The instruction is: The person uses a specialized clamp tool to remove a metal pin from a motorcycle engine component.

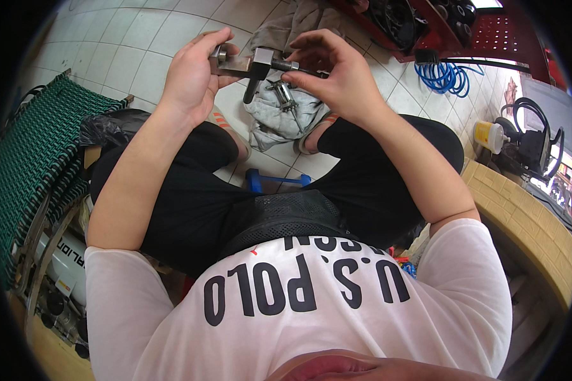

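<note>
Above the floor between my knees, my left hand grips the left end of a steel screw clamp, its fingers wrapped round the flat jaw. The clamp lies roughly level, with a dark block and a short downward arm in its middle. A threaded screw runs from that block toward my right hand. My right thumb and curled fingers close round the screw's dark outer end. Below the clamp, a small metal part with a thin rod lies on a crumpled grey cloth on the tiles.
A green woven folding chair stands at the left, beside a black plastic bag. Coiled blue hose hangs near a red metal rack. A white-and-yellow tub sits at the right. A blue object is between my feet.
</note>
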`<state>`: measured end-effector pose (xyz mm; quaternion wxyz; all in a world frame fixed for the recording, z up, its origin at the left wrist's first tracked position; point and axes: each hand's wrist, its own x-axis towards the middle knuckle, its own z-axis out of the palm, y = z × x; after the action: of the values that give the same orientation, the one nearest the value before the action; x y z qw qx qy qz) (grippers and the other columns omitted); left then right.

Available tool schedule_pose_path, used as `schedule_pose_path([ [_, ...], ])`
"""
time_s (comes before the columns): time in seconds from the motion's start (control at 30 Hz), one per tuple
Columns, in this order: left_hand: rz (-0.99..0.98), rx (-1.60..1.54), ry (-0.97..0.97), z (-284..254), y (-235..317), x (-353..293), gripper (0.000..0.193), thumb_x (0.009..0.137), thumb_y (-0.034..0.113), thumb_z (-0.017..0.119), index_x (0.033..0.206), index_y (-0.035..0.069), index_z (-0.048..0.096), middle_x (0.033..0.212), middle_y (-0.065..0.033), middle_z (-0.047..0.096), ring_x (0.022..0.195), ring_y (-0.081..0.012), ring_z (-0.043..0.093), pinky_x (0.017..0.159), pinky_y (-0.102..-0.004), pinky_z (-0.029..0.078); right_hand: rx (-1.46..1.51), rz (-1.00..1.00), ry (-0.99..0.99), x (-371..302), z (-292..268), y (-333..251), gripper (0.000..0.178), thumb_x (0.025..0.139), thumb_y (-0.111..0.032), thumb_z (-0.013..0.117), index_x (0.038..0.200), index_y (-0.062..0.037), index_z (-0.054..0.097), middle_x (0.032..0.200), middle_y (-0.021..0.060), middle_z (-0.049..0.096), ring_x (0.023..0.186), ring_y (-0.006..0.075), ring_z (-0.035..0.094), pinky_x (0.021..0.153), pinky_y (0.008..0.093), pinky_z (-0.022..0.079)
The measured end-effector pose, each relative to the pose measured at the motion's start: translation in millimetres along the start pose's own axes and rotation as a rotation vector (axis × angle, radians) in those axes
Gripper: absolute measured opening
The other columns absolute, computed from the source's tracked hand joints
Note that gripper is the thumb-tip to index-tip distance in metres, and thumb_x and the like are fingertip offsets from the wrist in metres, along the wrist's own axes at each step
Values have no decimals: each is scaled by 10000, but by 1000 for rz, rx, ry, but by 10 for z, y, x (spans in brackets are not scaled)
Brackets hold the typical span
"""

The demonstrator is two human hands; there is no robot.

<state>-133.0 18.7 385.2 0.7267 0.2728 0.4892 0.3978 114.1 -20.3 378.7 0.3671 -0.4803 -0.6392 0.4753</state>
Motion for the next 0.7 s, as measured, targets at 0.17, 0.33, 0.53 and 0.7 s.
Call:
schedule_pose_path([
  [0.17,38,7,11,24,4,-46,242,1031,254,624,1143,42,600,940,-44,646,862,-215,719,788,-374,612,127,218,-75,43,-83,-140,426,959,-254,766,1266,-1,611,1057,97,745,929,137,705,849,280,572],
  [0.33,106,59,-1,136,32,-114,241,1031,239,628,1145,30,596,946,-63,655,925,-252,743,789,-357,614,439,494,-204,48,-104,-11,371,1052,-304,641,1274,-8,639,1061,66,723,919,137,712,828,294,581],
  [0.53,299,150,-46,186,64,-196,218,1029,202,639,1085,-7,614,910,-103,708,908,-224,757,773,-320,621,237,159,-166,41,-99,44,347,940,-151,780,1248,-41,664,1060,39,725,963,123,691,854,281,554],
  [0.7,458,374,-71,166,50,-227,190,1006,154,685,1064,-26,667,921,-101,735,913,-157,748,785,-259,582,-222,-49,-120,11,-38,-95,489,822,-183,876,1257,-88,675,1015,27,726,901,126,671,824,302,547],
])
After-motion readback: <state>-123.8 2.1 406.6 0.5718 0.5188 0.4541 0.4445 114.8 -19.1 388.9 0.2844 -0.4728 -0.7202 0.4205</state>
